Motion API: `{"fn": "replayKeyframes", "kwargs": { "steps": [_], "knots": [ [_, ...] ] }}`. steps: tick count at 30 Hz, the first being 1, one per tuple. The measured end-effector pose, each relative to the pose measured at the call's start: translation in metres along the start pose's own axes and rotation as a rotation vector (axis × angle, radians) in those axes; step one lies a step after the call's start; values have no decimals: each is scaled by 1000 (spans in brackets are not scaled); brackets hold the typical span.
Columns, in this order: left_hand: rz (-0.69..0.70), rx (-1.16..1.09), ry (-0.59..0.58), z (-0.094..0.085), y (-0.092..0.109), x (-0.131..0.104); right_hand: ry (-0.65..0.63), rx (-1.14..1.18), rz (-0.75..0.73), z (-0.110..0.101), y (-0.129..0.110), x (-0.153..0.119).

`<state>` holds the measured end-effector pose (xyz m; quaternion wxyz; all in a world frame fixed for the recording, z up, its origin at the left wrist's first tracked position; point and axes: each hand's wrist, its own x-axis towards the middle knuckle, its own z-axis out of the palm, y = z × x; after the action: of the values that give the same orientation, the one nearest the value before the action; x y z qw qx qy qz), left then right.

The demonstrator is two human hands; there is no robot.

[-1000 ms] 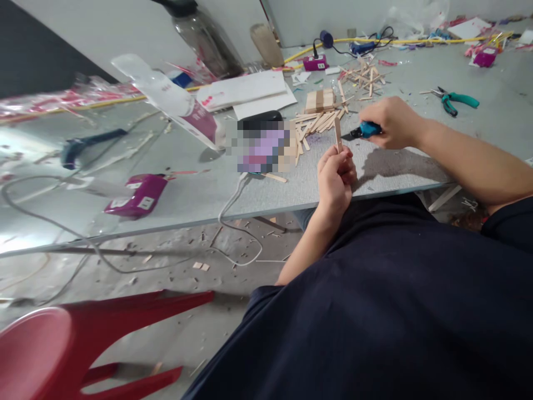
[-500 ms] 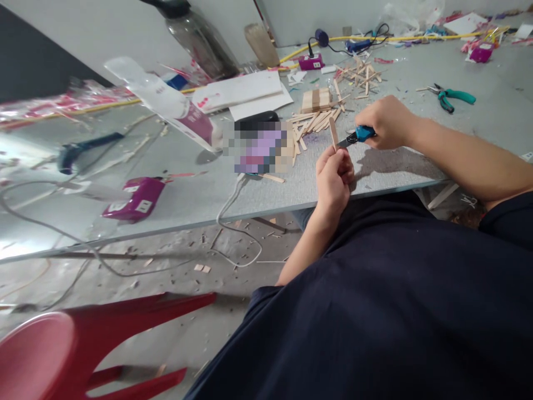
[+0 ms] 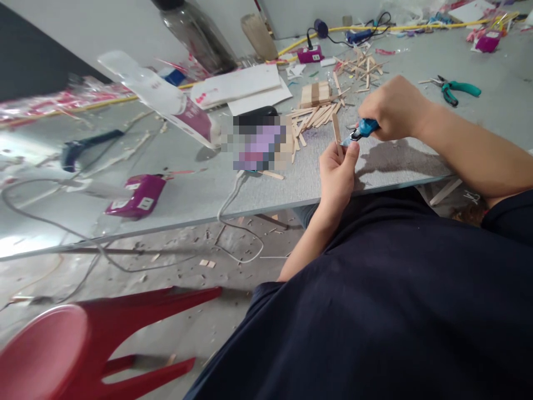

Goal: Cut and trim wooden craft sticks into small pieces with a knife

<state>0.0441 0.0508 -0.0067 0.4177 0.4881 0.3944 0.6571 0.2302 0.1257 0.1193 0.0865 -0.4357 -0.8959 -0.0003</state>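
Left hand (image 3: pixel 338 175): fingers closed around the lower part of a stick (image 3: pixel 336 129), which points up near the table's edge.
Right hand (image 3: pixel 389 111): fingers wrapped around the blue handle of a cutter (image 3: pixel 367 128).
Blade: at the stick, just above the left hand.
Loose sticks (image 3: pixel 318 116): piled beyond the left hand, near a bundle (image 3: pixel 315 94).
Pliers (image 3: pixel 458 89): on the table (image 3: pixel 287 191), beyond the right forearm.
Stool (image 3: pixel 45 344): red, beside the table.
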Motion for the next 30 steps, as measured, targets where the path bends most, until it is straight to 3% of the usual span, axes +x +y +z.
{"fn": "replayKeyframes", "kwargs": {
  "steps": [3,8,21,30],
  "knots": [
    [12,45,-17,-2,-1,2,2,-23,26,-6,-7,-3],
    [11,91,-28,-3,-2,3,-32,-283,11,-11,-12,-6],
    [47,121,10,-12,-14,3,-33,-384,-41,-26,-30,-21],
    [52,77,-4,-2,-1,2,-67,-534,-30,-33,-44,-33]
  ]
}}
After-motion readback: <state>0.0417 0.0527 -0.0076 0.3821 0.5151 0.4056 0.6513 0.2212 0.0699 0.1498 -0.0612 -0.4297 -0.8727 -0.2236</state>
